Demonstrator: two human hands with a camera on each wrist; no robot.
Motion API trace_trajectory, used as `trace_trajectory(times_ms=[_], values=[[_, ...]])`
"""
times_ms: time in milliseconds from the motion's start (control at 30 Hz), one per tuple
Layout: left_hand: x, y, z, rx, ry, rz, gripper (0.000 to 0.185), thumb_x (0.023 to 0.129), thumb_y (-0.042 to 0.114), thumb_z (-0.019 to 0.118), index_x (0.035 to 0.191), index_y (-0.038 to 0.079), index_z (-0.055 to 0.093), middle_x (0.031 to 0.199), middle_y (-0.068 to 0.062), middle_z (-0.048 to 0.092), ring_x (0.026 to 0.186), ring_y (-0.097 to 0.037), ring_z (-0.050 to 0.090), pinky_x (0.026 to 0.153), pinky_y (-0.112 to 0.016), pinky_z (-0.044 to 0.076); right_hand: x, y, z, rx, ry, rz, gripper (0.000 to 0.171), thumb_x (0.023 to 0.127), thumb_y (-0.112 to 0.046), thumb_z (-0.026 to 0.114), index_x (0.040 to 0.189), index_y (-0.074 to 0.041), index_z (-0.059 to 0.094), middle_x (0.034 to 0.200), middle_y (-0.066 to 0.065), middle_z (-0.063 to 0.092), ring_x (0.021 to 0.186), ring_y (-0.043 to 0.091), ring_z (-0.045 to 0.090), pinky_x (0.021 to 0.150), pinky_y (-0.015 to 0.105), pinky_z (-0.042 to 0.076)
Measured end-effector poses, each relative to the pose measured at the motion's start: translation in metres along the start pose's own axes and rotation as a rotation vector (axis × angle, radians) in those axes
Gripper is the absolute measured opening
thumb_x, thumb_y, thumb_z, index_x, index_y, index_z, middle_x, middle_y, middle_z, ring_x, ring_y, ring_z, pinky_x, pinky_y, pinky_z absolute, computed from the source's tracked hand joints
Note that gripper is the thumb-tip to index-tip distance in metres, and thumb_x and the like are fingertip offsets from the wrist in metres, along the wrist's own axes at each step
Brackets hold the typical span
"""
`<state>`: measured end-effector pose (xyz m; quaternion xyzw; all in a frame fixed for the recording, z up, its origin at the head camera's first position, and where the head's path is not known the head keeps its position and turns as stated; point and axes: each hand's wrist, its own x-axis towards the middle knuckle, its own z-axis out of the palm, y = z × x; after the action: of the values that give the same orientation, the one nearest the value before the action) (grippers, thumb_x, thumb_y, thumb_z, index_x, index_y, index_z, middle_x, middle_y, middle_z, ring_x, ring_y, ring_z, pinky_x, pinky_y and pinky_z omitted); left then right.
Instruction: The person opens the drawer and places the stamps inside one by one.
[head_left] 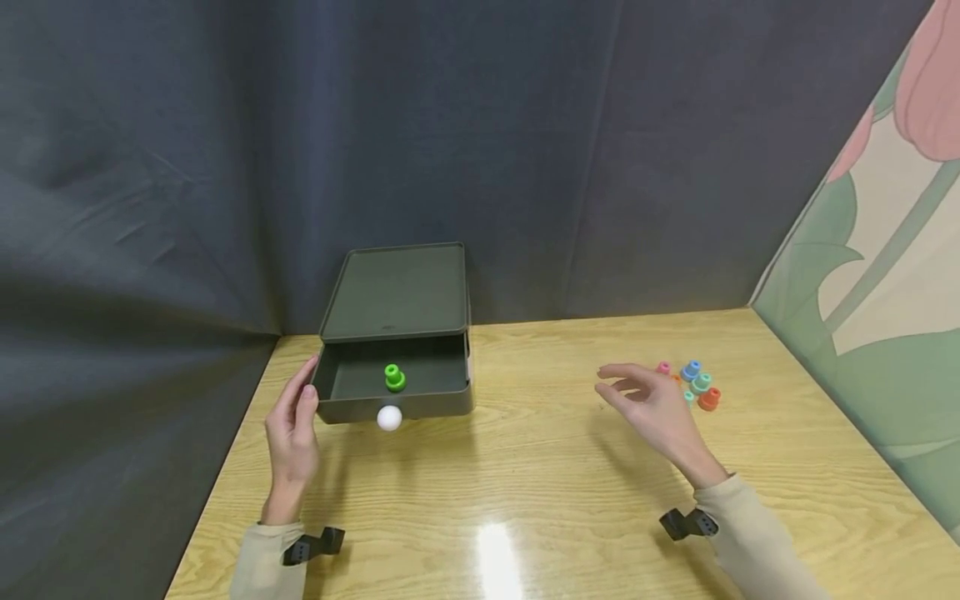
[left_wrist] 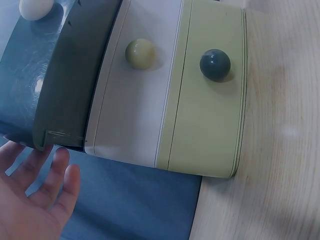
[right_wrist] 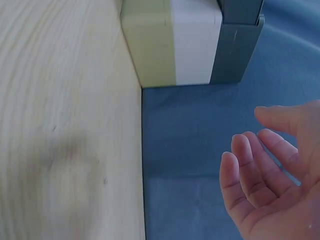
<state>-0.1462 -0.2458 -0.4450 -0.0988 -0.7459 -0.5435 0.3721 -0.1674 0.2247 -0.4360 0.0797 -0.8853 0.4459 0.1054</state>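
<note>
At lower left, the left hand (head_left: 292, 437), unclenched, borders the open drawer (head_left: 435, 405); light pressure should steady it; centre right, the right hand (head_left: 660, 412) hovers empty.

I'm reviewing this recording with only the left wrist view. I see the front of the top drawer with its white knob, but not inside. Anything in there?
Observer: Yes, one green stepped piece sits in the open drawer.
Operator: Is the right hand holding anything?
Observer: No, the right hand is empty, fingers loosely bent.
Operator: Any more pieces about?
Observer: Yes, several coloured pieces are on the table near that hand, some partly hidden.
</note>
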Motion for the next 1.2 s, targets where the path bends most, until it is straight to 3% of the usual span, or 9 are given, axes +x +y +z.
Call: trace_trajectory(times_ms=[100,200,333,467,600,800,900,1033,1200], values=[[0.0,0.0,0.0,0.005,-0.001,-0.006,0.039,0.109,0.003,0.048,0.145,-0.004,0.062,0.143,0.017,0.066,0.094,0.0,0.053,0.088,-0.012,0.038,-0.002,0.009,-0.005,-0.023,0.03,-0.018,0.026,0.099,-0.022,0.078,0.122,-0.01,0.079,0.116,0.01,0.08,0.092,0.004,0.071,0.078,0.019,0.057],[-0.001,0.001,0.0,0.007,-0.007,-0.013,0.04,0.109,0.003,0.048,0.146,-0.004,0.062,0.145,0.015,0.066,0.112,0.002,0.058,0.096,-0.009,0.04,-0.005,0.018,-0.011,-0.044,0.054,-0.018,0.026,0.097,-0.021,0.079,0.12,-0.008,0.08,0.116,0.01,0.08,0.09,-0.006,0.067,0.076,0.016,0.056],[-0.002,0.002,0.0,0.007,-0.013,-0.028,0.04,0.11,0.003,0.048,0.146,-0.003,0.062,0.144,0.015,0.065,0.128,0.006,0.057,0.105,-0.009,0.041,-0.008,0.03,-0.019,-0.071,0.061,0.021,0.029,0.097,-0.024,0.079,0.122,-0.008,0.079,0.12,0.014,0.079,0.091,0.0,0.069,0.074,0.017,0.056],[-0.002,0.0,0.0,0.005,-0.014,-0.033,0.04,0.11,0.004,0.047,0.146,-0.003,0.062,0.145,0.017,0.065,0.121,0.004,0.057,0.102,-0.009,0.041,-0.01,0.043,-0.026,-0.085,0.058,0.057,0.031,0.098,-0.024,0.079,0.123,-0.006,0.078,0.12,0.018,0.078,0.091,0.011,0.073,0.069,0.02,0.056],[-0.002,0.0,0.0,0.002,-0.018,-0.029,0.04,0.11,0.004,0.047,0.147,-0.003,0.061,0.145,0.017,0.064,0.106,-0.004,0.054,0.092,-0.013,0.038,-0.012,0.056,-0.031,-0.105,0.071,0.067,0.03,0.098,-0.022,0.079,0.122,-0.004,0.078,0.118,0.02,0.079,0.088,-0.004,0.067,0.066,0.019,0.055],[-0.002,0.001,0.0,0.008,-0.023,-0.023,0.04,0.11,0.004,0.047,0.147,-0.003,0.061,0.145,0.019,0.064,0.109,-0.001,0.055,0.093,-0.012,0.038,-0.016,0.073,-0.043,-0.127,0.086,0.115,0.034,0.1,-0.026,0.076,0.126,-0.004,0.077,0.124,0.022,0.077,0.085,-0.021,0.055,0.064,0.018,0.055],[-0.001,0.002,0.001,0.008,-0.019,-0.02,0.04,0.11,0.004,0.047,0.146,-0.003,0.062,0.144,0.02,0.064,0.114,0.002,0.056,0.098,-0.01,0.04,-0.016,0.078,-0.048,-0.158,0.104,0.131,0.033,0.101,-0.027,0.074,0.125,-0.005,0.078,0.122,0.024,0.077,0.086,-0.017,0.056,0.062,0.019,0.054],[-0.001,0.0,0.0,0.005,-0.009,-0.011,0.039,0.109,0.002,0.047,0.145,-0.005,0.062,0.143,0.022,0.064,0.122,0.004,0.057,0.104,-0.009,0.041,-0.017,0.084,-0.053,-0.206,0.128,0.147,0.034,0.1,-0.026,0.075,0.126,-0.004,0.077,0.114,0.028,0.077,0.089,0.001,0.061,0.058,0.021,0.053],[0.0,0.001,0.0,0.0,-0.007,-0.007,0.039,0.109,0.002,0.047,0.145,-0.006,0.062,0.143,0.021,0.064,0.122,0.003,0.057,0.103,-0.01,0.04,-0.018,0.09,-0.055,-0.228,0.136,0.179,0.037,0.099,-0.025,0.076,0.128,-0.002,0.075,0.11,0.028,0.077,0.089,0.016,0.068,0.057,0.022,0.053]])
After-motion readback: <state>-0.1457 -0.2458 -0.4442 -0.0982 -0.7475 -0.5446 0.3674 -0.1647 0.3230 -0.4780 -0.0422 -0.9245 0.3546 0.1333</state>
